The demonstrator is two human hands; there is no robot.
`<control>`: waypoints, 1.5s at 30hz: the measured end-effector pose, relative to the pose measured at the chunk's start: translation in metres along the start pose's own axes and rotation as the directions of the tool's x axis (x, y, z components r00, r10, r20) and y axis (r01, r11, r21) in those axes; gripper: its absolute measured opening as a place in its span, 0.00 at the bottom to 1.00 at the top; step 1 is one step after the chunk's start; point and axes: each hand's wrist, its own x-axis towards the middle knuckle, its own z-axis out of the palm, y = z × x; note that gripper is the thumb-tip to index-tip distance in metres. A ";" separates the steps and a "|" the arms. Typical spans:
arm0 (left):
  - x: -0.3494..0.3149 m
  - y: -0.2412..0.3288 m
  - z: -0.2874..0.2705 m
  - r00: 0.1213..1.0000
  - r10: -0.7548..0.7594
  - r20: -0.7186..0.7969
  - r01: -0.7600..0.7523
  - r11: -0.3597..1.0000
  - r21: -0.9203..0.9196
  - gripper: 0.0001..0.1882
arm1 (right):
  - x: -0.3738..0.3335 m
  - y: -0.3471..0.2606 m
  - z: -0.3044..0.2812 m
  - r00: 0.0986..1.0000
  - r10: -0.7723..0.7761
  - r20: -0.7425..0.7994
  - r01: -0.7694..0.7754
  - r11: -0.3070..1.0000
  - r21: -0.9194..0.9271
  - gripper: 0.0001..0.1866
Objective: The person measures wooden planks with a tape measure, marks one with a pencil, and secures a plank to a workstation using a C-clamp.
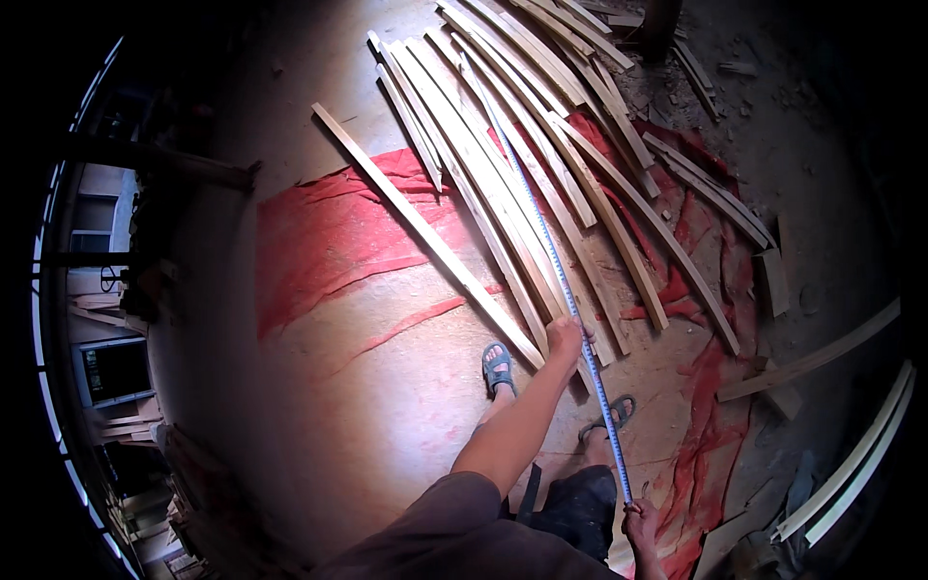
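Floor (387,425) holds slats (493,198); measuring tape (549,244) bears illegible markings.

The place looks like a woodworking workshop, a rough and dimly lit one. Long wooden strips (488,179) lie in a loose spread across the bare floor (377,406), partly over crumpled red sheeting (329,232) — with a measuring tape (600,401) stretched along them. Small wood scraps (739,70) litter the upper right; more cut pieces (130,425) are stacked at the left.
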 end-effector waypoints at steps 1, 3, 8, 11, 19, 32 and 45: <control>0.015 0.007 -0.001 0.998 0.050 0.030 -0.050 0.999 0.001 0.14 | 0.005 -0.004 -0.001 0.986 -0.159 -0.058 0.156 0.986 -0.057 0.10; 0.033 0.032 -0.006 0.986 0.125 0.107 -0.121 0.992 -0.038 0.12 | 0.046 -0.008 0.013 0.972 0.219 0.086 -0.222 0.975 0.025 0.08; 0.022 0.072 -0.033 0.982 0.164 0.096 -0.169 0.985 0.039 0.29 | 0.236 -0.143 0.080 0.977 0.150 0.152 -0.167 0.980 0.108 0.16; 0.003 0.010 -0.105 0.979 0.121 0.162 -0.181 0.881 0.437 0.34 | 0.337 -0.197 0.121 0.981 0.083 0.174 -0.104 0.988 0.114 0.15; -0.180 -0.109 -0.276 0.992 -0.120 0.036 -0.016 0.163 0.987 0.41 | 0.409 -0.196 0.160 0.971 0.095 0.219 -0.127 0.983 0.136 0.15; -0.185 -0.095 -0.251 0.956 -0.246 -0.163 0.174 0.023 0.984 0.47 | 0.414 -0.172 0.170 0.977 0.094 0.193 -0.127 0.977 0.169 0.12; -0.183 -0.111 -0.250 0.973 -0.161 -0.166 0.167 -0.007 0.986 0.46 | 0.414 -0.138 0.157 0.977 0.070 0.204 -0.112 0.973 0.203 0.14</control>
